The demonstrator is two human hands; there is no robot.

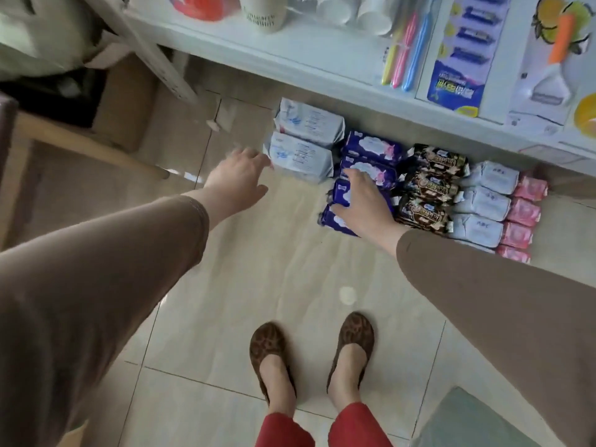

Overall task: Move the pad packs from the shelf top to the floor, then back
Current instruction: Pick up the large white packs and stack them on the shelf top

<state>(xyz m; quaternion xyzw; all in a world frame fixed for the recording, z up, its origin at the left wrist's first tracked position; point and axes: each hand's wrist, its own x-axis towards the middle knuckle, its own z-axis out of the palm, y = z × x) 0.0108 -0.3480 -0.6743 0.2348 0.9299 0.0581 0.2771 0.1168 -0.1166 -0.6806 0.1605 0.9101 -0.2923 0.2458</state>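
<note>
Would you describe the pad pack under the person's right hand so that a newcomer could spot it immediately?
Start at the white shelf and look down to the rows of packs on the tiled floor. The dark blue packs form the second column from the left; the right hand rests on its nearer packs. Neighbouring columns are pale blue and black.

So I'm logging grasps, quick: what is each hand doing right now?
Left hand: open, holding nothing.
Right hand: open, fingers on the dark blue packs.
</note>
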